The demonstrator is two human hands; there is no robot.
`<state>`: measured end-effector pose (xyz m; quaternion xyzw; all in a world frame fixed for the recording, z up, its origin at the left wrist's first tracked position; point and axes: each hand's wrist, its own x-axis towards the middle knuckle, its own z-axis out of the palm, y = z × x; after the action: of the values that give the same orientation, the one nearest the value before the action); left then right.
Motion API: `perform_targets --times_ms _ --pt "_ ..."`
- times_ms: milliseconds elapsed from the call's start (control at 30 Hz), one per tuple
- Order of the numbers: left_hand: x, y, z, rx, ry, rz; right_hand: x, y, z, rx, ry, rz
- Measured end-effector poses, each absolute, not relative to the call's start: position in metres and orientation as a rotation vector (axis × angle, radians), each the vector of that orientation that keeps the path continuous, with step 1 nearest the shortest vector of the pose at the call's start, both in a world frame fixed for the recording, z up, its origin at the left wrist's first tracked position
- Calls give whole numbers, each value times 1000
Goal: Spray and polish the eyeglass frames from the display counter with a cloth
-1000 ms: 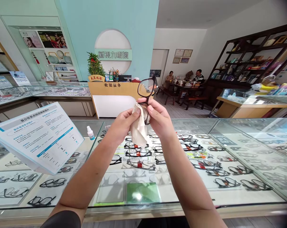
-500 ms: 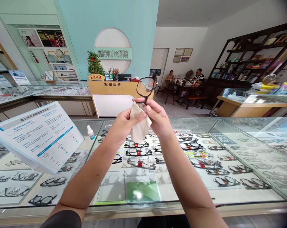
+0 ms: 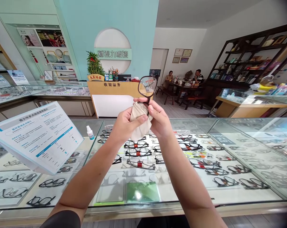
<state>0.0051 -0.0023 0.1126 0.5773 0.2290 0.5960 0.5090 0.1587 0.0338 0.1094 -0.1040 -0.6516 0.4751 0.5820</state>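
Dark-rimmed eyeglasses (image 3: 147, 87) are held up above the glass counter, one lens standing clear over my fingers. The other lens is mostly covered by a cream cleaning cloth (image 3: 138, 128) with a zigzag edge. My left hand (image 3: 126, 123) presses the cloth against that lower lens, thumb in front. My right hand (image 3: 159, 118) grips the frame near its bridge, with the fingers curled round it. Part of the cloth hangs down between both hands. The temples of the glasses are largely hidden.
Below lies a glass display counter (image 3: 181, 193) with several rows of eyeglass frames (image 3: 138, 152) inside. On its left top stand a folded info card (image 3: 42, 133) and a small spray bottle (image 3: 90, 132). Beyond are a reception desk (image 3: 114, 103) and two people seated at a table.
The glasses have turned so that the upper lens faces me more squarely. My left hand and the cloth have shifted slightly, and the cloth is bunched differently.
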Motion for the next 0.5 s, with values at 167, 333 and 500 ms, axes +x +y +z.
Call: perform_targets --times_ms 167,333,500 --pt "13 1 104 1337 625 1509 151 37 107 -247 -1422 1137" --pt "13 3 100 1337 629 1495 148 38 107 -284 -1374 1152" --pt "14 1 100 1406 619 1584 142 33 108 -262 -1362 1194"
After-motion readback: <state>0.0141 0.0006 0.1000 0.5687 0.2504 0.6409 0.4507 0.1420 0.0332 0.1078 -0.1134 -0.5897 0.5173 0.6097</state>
